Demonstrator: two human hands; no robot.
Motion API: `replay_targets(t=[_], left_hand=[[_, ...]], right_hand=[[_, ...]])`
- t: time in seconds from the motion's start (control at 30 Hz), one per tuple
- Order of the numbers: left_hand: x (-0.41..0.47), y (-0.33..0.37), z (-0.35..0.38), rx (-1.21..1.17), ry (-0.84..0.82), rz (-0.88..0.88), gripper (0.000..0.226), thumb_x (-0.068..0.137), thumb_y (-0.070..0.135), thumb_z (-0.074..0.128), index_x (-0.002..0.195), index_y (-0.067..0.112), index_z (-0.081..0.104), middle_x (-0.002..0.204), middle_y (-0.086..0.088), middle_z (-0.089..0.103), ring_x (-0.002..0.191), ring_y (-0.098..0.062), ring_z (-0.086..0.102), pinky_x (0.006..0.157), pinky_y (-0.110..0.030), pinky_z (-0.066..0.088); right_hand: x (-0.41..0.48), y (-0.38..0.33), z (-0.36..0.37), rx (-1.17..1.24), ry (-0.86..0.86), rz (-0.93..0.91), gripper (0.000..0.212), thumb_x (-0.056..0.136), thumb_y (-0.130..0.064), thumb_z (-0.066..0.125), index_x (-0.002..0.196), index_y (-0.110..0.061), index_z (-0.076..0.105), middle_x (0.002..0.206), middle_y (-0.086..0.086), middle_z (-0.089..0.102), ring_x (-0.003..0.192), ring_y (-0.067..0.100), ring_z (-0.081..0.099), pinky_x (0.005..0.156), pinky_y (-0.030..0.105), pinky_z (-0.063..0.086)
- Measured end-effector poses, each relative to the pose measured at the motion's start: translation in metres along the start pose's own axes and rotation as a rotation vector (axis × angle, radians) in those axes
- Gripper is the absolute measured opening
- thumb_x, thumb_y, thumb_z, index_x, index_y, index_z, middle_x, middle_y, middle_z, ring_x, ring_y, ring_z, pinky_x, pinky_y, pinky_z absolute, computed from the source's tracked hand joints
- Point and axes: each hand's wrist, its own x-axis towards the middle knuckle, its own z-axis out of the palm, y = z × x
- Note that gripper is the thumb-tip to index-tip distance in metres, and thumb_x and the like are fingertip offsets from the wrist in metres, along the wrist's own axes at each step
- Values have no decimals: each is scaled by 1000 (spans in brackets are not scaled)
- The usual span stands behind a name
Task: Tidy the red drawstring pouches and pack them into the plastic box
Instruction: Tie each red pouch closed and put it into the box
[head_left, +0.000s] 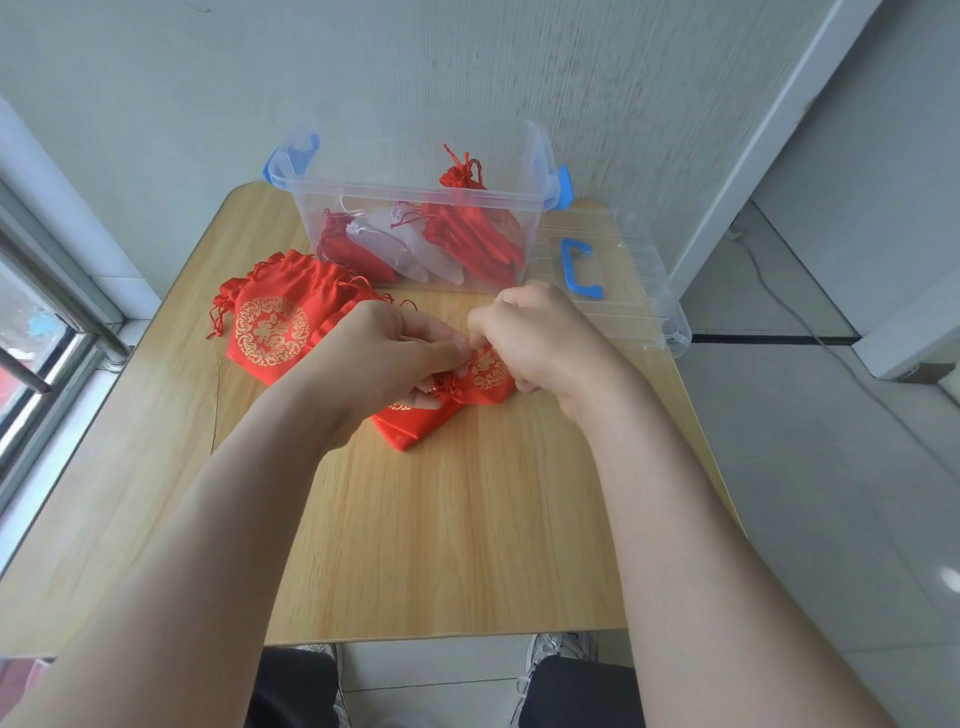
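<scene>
Both hands work one red pouch (485, 371) mid-bench: the left hand (384, 348) and right hand (530, 332) pinch its neck, probably to draw the cord tight. The waiting pile (270, 322) lies near the open plastic box (415, 195) for short reaches

Our red gold-printed pouches (270, 327) heaped on the bench (441, 519), one pouch (488, 371) nearer us, others in our clear plastic box (415, 196).
</scene>
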Motion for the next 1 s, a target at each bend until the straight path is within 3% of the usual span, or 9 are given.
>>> replay_targets(t=[0.13, 0.2, 0.3, 0.5, 0.63, 0.77, 0.9, 1.0], left_hand=[[0, 1, 2, 117, 81, 3, 15, 94, 9, 75, 83, 0, 78, 69, -4, 67, 56, -7, 59, 62, -29, 64], [-2, 1, 1, 190, 49, 22, 18, 94, 11, 75, 78, 3, 78, 66, -5, 68, 58, -14, 67, 61, -29, 64], [-3, 2, 0, 308, -11, 90, 20, 94, 11, 74, 75, 6, 77, 72, -9, 75, 62, -21, 75, 74, -40, 67], [-8, 8, -1, 464, -87, 158, 16, 90, 11, 72, 76, 7, 79, 75, -13, 75, 69, -24, 77, 76, -47, 65], [-8, 10, -2, 412, -36, 131, 18, 89, 21, 76, 74, 13, 81, 78, -13, 76, 73, -33, 73, 76, -51, 63], [-7, 7, -6, 270, 28, 79, 18, 96, 26, 75, 83, 16, 83, 81, -1, 79, 67, -17, 63, 78, -49, 62], [-5, 7, -7, 169, 114, 34, 21, 99, 28, 74, 85, 16, 83, 80, 3, 78, 69, -16, 58, 74, -41, 60], [-6, 8, -8, 154, 135, 9, 22, 100, 30, 73, 84, 17, 83, 77, 6, 77, 71, -15, 57, 75, -36, 56]], right_hand=[[-1, -2, -3, -17, -52, -53, 12, 91, -24, 53, 86, -20, 62, 59, -6, 42, 58, 18, 41, 61, 35, 35], [-2, -4, -2, 65, -92, -71, 12, 88, -18, 50, 88, -17, 61, 55, -9, 44, 55, 15, 41, 59, 35, 35], [-3, -5, -1, 144, -68, -97, 16, 88, -9, 48, 84, -16, 62, 51, -10, 52, 51, 12, 48, 55, 32, 39], [-4, -3, 0, 92, -64, -117, 22, 93, -4, 48, 91, -17, 66, 55, -3, 62, 49, 10, 56, 56, 29, 48], [-2, -3, 0, 141, -56, -141, 20, 95, -4, 52, 95, -17, 68, 60, -3, 67, 53, 13, 60, 56, 26, 48], [0, 0, -1, 251, -13, -178, 18, 98, -5, 62, 108, -19, 65, 81, 0, 80, 67, 9, 70, 60, 17, 50], [3, 6, 2, 28, 74, -336, 33, 86, -5, 75, 100, -30, 60, 90, -7, 79, 80, 7, 74, 75, 28, 57], [2, 5, 8, 48, 97, -430, 43, 85, 5, 68, 109, -26, 53, 104, -5, 75, 83, 3, 74, 76, 21, 57]])
